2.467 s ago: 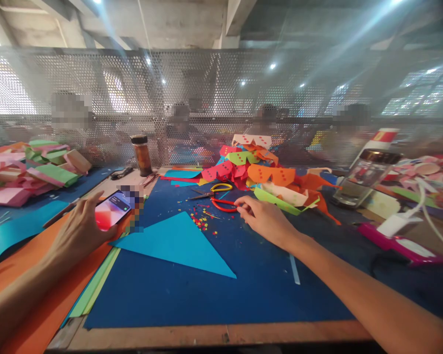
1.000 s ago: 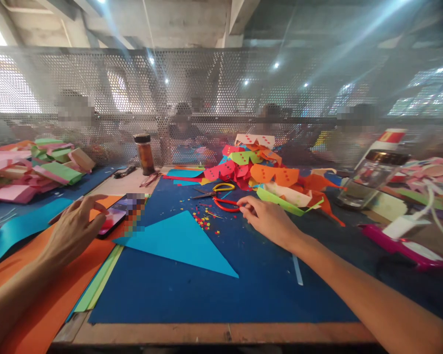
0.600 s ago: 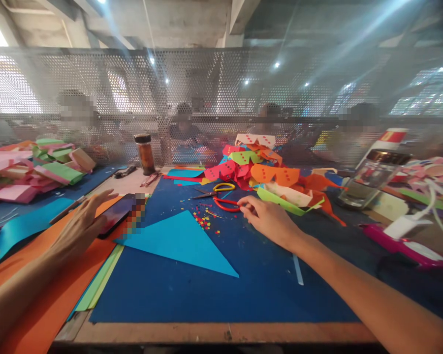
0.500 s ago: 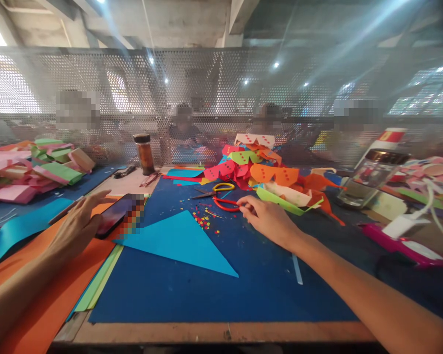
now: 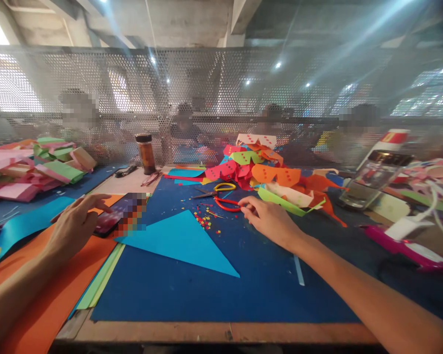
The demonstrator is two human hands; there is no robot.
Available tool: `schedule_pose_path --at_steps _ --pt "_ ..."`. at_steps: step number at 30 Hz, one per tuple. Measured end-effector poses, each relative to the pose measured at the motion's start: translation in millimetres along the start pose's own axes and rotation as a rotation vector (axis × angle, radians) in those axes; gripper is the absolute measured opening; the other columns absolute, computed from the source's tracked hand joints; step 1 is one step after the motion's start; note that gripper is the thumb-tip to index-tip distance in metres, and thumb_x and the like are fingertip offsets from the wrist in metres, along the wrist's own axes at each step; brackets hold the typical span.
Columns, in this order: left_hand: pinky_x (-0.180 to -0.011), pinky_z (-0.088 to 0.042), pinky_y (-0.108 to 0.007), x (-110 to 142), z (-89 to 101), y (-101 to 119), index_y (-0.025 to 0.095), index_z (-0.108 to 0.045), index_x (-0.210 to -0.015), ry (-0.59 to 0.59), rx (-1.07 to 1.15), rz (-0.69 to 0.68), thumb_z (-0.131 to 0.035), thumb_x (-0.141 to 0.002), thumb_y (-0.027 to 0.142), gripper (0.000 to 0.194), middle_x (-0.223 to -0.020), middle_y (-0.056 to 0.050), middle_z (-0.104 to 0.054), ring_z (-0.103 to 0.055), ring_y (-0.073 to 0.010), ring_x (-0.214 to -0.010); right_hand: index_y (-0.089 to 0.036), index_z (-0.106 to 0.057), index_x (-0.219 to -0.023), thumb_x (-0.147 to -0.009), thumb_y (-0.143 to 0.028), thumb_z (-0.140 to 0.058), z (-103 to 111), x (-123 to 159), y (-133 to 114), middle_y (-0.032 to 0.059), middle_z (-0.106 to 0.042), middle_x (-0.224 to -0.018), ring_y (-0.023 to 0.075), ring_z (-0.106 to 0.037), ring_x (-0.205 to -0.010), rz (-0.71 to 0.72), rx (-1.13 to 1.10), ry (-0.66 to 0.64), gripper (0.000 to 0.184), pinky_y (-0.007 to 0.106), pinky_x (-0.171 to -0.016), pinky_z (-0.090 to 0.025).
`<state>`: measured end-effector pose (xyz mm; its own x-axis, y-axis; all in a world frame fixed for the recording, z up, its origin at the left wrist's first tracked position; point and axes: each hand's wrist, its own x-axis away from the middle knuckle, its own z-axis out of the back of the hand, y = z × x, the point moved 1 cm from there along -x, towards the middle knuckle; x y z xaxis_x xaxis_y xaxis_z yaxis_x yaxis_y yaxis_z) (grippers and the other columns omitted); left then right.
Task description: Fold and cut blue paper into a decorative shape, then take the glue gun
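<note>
My left hand (image 5: 73,220) is at the left edge of a phone (image 5: 112,221), with its fingers apart and reaching over the screen. Under the phone lie large orange paper sheets (image 5: 70,275), with green and yellow sheets showing below. A bright blue paper triangle (image 5: 184,243) lies flat on the dark blue mat (image 5: 221,300) between my hands. My right hand (image 5: 268,220) has curled fingers at the red handle loop of the scissors (image 5: 227,205), seemingly pinching its edge. The scissors' other loop is yellow, and the blades point left.
Tiny paper scraps (image 5: 206,219) lie near the scissors. Behind them is a pile of folded, punched paper pieces (image 5: 258,162). A dark-lidded jar (image 5: 145,155) stands back left, a glass bottle (image 5: 372,179) leans at right. A perforated metal screen (image 5: 214,88) crosses the back.
My left hand's fingers have shifted over the phone, bending more above its screen. My right hand, the scissors and the blue triangle stay in place; the whole view has moved slightly.
</note>
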<state>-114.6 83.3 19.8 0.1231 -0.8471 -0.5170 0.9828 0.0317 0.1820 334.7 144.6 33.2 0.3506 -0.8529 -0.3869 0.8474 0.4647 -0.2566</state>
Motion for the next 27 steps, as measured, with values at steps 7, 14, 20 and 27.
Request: schedule_pose_path --at_steps 7,14,20,27 --pt "-0.085 -0.045 -0.036 1.7 0.1 -1.9 0.023 -0.061 -0.116 0.022 0.072 -0.023 -0.034 -0.082 0.02 0.043 -0.095 -0.001 -0.076 -0.063 -0.0257 -0.102 -0.02 -0.066 -0.103 -0.092 -0.027 -0.044 -0.5 -0.6 0.7 0.0049 -0.074 -0.078 0.0176 -0.068 -0.065 0.012 0.001 0.007 0.025 0.028 -0.056 -0.047" --pt "-0.088 -0.044 -0.038 1.2 -1.5 -4.3 0.022 -0.063 -0.112 0.01 0.03 -0.067 -0.032 -0.083 0.021 0.043 -0.093 -0.001 -0.076 -0.063 -0.0271 -0.101 -0.02 -0.065 -0.103 -0.092 -0.029 -0.044 -1.0 0.1 1.7 0.0049 -0.074 -0.08 0.0173 -0.067 -0.063 0.0 -0.002 0.0 0.025 0.028 -0.057 -0.046" --pt "-0.092 -0.041 -0.04 -0.9 -1.0 -3.4 0.022 -0.063 -0.113 -0.052 0.029 -0.038 -0.034 -0.082 0.026 0.042 -0.095 -0.001 -0.077 -0.062 -0.0283 -0.106 -0.021 -0.066 -0.103 -0.092 -0.028 -0.043 -0.2 0.1 0.8 0.0049 -0.074 -0.078 0.0174 -0.066 -0.061 0.012 0.004 0.013 0.026 0.028 -0.055 -0.044" --pt "-0.093 -0.041 -0.041 -1.0 -1.1 -1.3 0.022 -0.063 -0.112 -0.05 0.014 -0.034 -0.035 -0.082 0.026 0.041 -0.099 -0.002 -0.077 -0.062 -0.0292 -0.106 -0.021 -0.065 -0.102 -0.092 -0.029 -0.043 -0.4 -0.1 0.9 0.0049 -0.074 -0.079 0.0177 -0.067 -0.063 0.004 0.0 0.002 0.025 0.028 -0.056 -0.045"
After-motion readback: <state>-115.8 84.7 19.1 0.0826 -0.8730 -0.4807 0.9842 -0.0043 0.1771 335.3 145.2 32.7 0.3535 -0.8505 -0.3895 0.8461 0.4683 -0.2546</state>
